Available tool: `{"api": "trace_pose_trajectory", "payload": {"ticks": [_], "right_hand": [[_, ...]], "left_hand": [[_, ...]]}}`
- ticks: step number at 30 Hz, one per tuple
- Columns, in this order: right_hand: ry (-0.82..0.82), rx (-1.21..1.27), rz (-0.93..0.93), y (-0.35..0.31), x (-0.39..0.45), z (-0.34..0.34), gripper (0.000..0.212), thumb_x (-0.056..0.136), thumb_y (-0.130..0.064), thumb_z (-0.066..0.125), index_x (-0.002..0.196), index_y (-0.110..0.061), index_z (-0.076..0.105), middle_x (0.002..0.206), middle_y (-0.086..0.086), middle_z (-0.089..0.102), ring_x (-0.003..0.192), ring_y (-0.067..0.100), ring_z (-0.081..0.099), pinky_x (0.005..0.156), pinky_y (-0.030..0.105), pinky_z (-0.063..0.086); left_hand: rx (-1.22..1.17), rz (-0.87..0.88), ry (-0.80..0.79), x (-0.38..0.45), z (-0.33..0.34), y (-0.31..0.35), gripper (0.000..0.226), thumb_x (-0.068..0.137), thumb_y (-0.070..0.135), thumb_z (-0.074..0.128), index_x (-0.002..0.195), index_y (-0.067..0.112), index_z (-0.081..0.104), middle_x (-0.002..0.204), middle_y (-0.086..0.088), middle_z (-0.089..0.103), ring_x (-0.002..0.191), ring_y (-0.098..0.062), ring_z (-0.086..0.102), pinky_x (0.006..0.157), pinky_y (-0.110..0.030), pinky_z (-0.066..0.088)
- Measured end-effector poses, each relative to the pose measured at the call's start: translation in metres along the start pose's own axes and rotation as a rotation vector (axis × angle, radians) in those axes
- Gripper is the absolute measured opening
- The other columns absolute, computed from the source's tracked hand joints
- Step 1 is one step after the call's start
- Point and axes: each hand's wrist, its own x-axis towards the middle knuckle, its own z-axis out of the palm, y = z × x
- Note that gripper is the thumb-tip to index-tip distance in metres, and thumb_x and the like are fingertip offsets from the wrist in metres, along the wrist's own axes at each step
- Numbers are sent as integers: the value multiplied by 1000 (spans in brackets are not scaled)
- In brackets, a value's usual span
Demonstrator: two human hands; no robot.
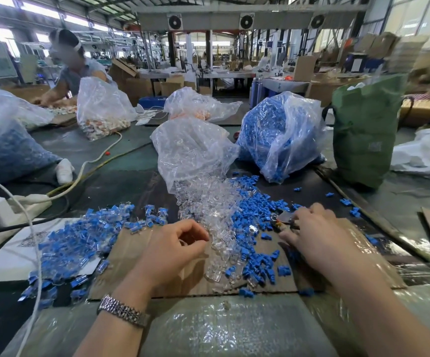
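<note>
Picking bits by clear pile: left hand curled, hold unclear; right hand flat on blue bits. Next, pinch one blue.

Caps trail from the bag forward onto the cardboard

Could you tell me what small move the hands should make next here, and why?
Probably the right hand should pick one of the blue pieces under its fingers and bring it to the left hand, whose curled fingers sit at the clear pieces; joined blue-and-clear parts lie piled to the left.
</note>
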Motion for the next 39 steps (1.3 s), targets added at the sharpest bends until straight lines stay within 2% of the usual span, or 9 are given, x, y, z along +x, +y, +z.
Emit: {"api": "trace_pose_trajectory", "payload": {"ticks": [3, 6, 9, 16, 24, 28, 31, 37, 39], "right_hand": [[16, 78, -202, 2, -5, -9, 16, 95, -31, 66, 109, -37, 63, 111, -9, 56, 111, 16, 55, 94, 38, 48], [-146, 88, -332, -3, -13, -8, 18, 91, -21, 71, 102, -35, 72, 96, -16, 63, 91, 6, 59, 84, 25, 50], [-140, 102, -327, -9, -14, -1, 18, 91, -19, 71, 101, -33, 75, 101, -11, 70, 94, 12, 65, 87, 33, 56], [-35, 187, -298, -15, -8, 10, 13, 94, -17, 59, 86, -27, 61, 94, -5, 63, 84, 14, 61, 79, 39, 57], [285, 523, -276, -36, -4, 23, 9, 95, -20, 61, 100, -22, 68, 95, -6, 66, 85, 12, 61, 79, 32, 53], [398, 625, -322, -40, -6, 39, 9, 95, -18, 64, 102, -21, 67, 96, -10, 62, 86, 7, 58, 79, 24, 49], [465, 658, -342, -37, -6, 43, 9, 94, -17, 66, 102, -21, 68, 96, -10, 62, 85, 6, 58, 77, 17, 46], [444, 664, -335, -34, -5, 47, 10, 95, -16, 65, 104, -19, 69, 100, -8, 63, 90, 10, 58, 81, 22, 46], [420, 643, -341, -35, -4, 47, 10, 95, -18, 65, 104, -20, 68, 100, -9, 62, 88, 10, 57, 81, 26, 48]], "left_hand": [[-34, 6, -123, 0, -2, -4, 11, 86, 12, 77, 90, 19, 69, 76, 8, 68, 66, 2, 57, 63, -13, 46], [-59, -35, -340, -1, -5, -9, 25, 82, 23, 82, 99, 19, 65, 87, 4, 64, 75, -2, 56, 72, -18, 50], [4, -49, -424, -3, -7, -11, 35, 76, 34, 87, 101, 24, 64, 90, 7, 65, 75, 2, 58, 74, -17, 50], [66, 8, -322, -2, -5, -7, 18, 82, 33, 81, 95, 30, 69, 90, 17, 70, 80, 3, 62, 75, -12, 51], [80, 57, -239, -4, 6, -6, 32, 75, 36, 87, 96, 25, 65, 79, 9, 62, 67, 4, 54, 65, -11, 47], [179, 111, -159, -3, 10, -5, 19, 82, 37, 80, 93, 28, 67, 90, 10, 67, 85, -1, 61, 76, -10, 49], [142, 120, -78, -2, 10, -5, 9, 84, 34, 78, 90, 28, 74, 83, 13, 70, 82, 3, 64, 72, -7, 48], [19, -22, -12, 0, 7, -1, 27, 67, 52, 74, 89, 36, 75, 79, 14, 73, 63, -4, 65, 62, -23, 57], [5, -49, -19, 2, 8, 0, 25, 69, 49, 77, 90, 36, 77, 76, 11, 73, 60, 1, 61, 58, -17, 51]]}}
